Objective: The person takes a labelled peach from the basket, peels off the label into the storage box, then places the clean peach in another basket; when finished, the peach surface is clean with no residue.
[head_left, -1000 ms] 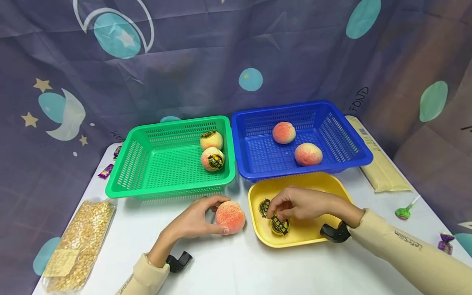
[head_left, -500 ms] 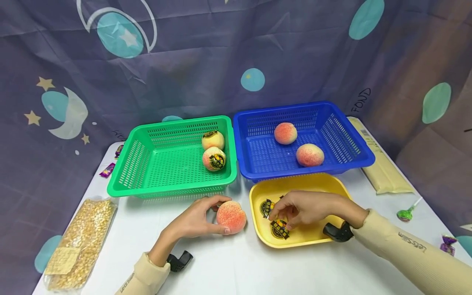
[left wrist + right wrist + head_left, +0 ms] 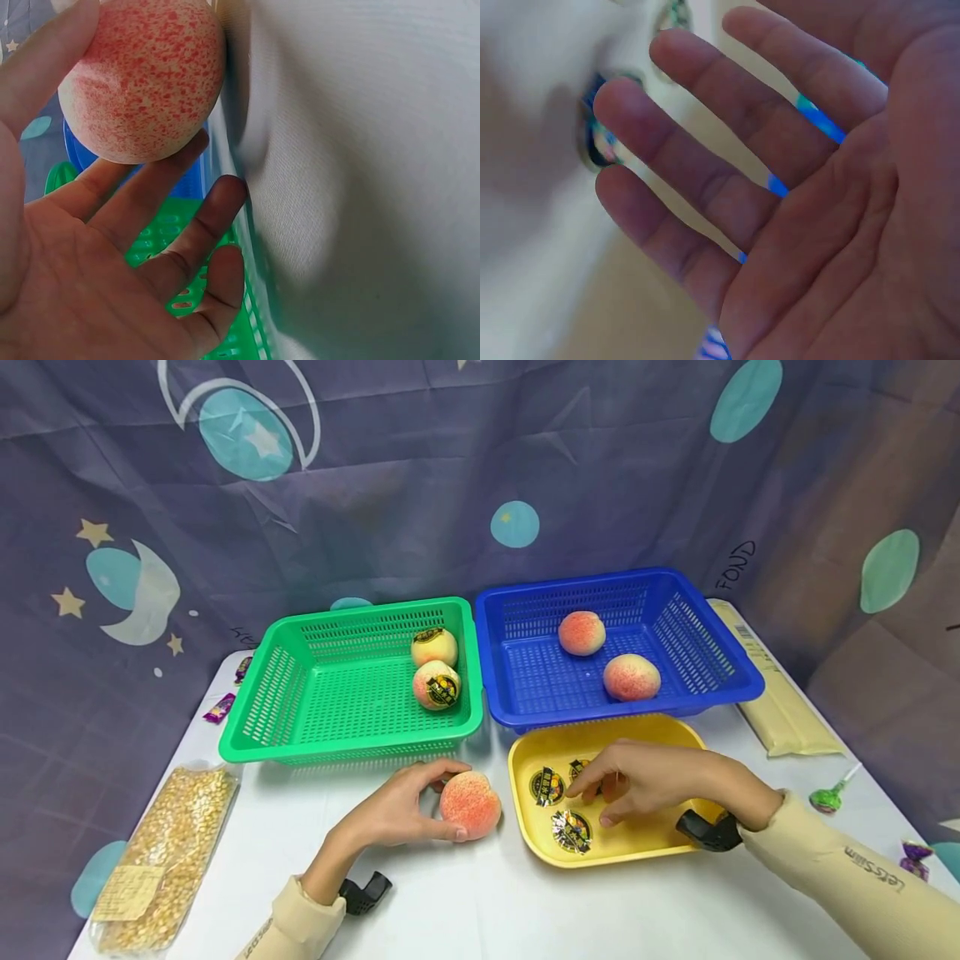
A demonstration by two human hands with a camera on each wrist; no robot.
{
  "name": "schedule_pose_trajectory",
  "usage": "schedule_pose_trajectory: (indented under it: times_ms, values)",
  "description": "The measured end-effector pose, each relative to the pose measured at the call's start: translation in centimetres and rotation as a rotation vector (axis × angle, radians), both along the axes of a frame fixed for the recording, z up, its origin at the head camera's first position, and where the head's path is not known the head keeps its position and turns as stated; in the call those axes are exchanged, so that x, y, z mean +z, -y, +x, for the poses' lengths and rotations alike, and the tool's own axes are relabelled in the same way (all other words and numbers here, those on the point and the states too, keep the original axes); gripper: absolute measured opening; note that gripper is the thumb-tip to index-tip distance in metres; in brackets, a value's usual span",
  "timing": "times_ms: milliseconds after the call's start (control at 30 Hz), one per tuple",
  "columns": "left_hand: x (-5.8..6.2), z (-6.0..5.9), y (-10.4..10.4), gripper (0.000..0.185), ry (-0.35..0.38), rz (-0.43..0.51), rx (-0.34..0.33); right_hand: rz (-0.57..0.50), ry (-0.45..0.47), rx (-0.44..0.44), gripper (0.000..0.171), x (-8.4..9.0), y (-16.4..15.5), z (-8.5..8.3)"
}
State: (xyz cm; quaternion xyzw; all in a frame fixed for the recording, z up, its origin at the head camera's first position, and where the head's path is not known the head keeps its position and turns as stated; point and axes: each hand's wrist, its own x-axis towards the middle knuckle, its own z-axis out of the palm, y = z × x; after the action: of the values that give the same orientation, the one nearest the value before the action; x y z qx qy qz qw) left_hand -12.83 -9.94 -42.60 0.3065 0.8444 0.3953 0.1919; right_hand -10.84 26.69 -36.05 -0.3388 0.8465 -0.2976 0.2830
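On the table's (image 3: 465,910) front edge sits the yellow tray (image 3: 675,839), stickers (image 3: 547,786) loose inside — the right hand (image 3: 648,777) hovers there, fingers spread, holding nothing. Left hand (image 3: 393,810) cups the peach (image 3: 470,804) beside the tray's left rim, steadying it.

The right hand (image 3: 645,779) no longer pinches a sticker as it did a second ago; its fingers (image 3: 705,172) have straightened and now hover spread above the yellow tray (image 3: 660,843), holding nothing; the hand has also drifted a little to the right and away from the tray's left side; the sticker it held now lies flat in the tray (image 3: 547,786), beside another sticker (image 3: 572,831) nearer the front rim.
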Motion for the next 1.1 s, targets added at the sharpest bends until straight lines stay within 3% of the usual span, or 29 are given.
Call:
schedule_pose_trajectory:
  times_ms: [133, 267, 367, 467, 533, 600, 733, 800, 933, 1100]
  values:
    - [-0.1, 0.1, 0.1, 0.076, -0.017, -0.015, -0.004, -0.070, -0.062, -0.045, 0.030, 1.4, -1.7, -0.1]
    - [-0.2, 0.4, 0.1, 0.081, -0.051, -0.042, -0.006, -0.174, -0.216, -0.151, 0.019, 3.0, -4.3, -0.5]
    - [-0.4, 0.7, 0.0, 0.080, -0.083, -0.045, -0.005, -0.192, -0.417, -0.328, 0.021, 3.8, -6.4, -0.9]
    - [-0.5, 0.8, -0.1, 0.077, -0.105, -0.014, -0.017, -0.110, -0.625, -0.551, 0.026, 3.7, -8.6, -1.6]
    - [-0.3, 1.0, -0.1, 0.076, -0.104, 0.018, -0.039, -0.032, -0.671, -0.655, 0.040, 3.4, -10.0, -2.0]
    - [0.2, 1.1, -0.1, 0.076, -0.099, 0.041, -0.070, 0.068, -0.641, -0.708, 0.066, 2.9, -11.3, -2.4]
    - [2.3, 1.4, 0.0, 0.076, -0.074, 0.064, -0.126, 0.266, -0.467, -0.719, 0.105, 1.6, -13.2, -2.7]
    - [3.6, 1.4, -0.2, 0.076, -0.064, 0.076, -0.149, 0.322, -0.400, -0.718, 0.112, 1.0, -13.7, -2.8]
    - [6.2, 0.9, -1.1, 0.075, -0.099, 0.131, -0.213, 0.329, -0.339, -0.726, 0.113, 0.2, -14.2, -3.0]
    - [8.9, -0.7, -3.2, 0.077, -0.163, 0.179, -0.258, 0.308, -0.318, -0.743, 0.113, -0.3, -14.2, -3.3]
